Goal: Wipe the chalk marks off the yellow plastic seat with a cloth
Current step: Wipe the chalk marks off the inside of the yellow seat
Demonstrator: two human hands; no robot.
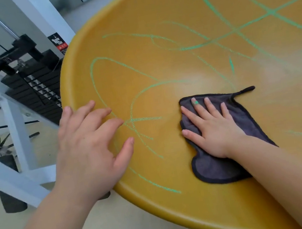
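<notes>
Step in hand, by my reading: wiping underway, most of the job left. Right hand (213, 129) lies flat, fingers spread, palm pressing a dark grey cloth (229, 163) onto the yellow plastic seat (170, 10); it pins the cloth rather than gripping it. A green smudge shows on one finger. The cloth's hanging loop (244, 90) sticks out just beyond the fingertips.

Left hand (90, 142) is open, fingers curled loosely over the seat's rim beside the right hand, holding nothing; it looks to be steadying the seat.

Green chalk marks (219, 38): loops and crossing strokes run between the two hands, under the left fingertips, and well beyond the right hand toward the far side of the seat. The strip just ahead of the cloth looks paler and hazy, possibly smeared chalk; cannot tell for sure.

Next move likely calls for sweeping the cloth toward the left hand, over the nearest loops, with firm flat pressure, and refolding if it loads with chalk.

Surface: smooth, glossy, dished moulded plastic. Room: past the left hand, a white-framed weight machine with a black weight stack (35, 82); pale floor.
</notes>
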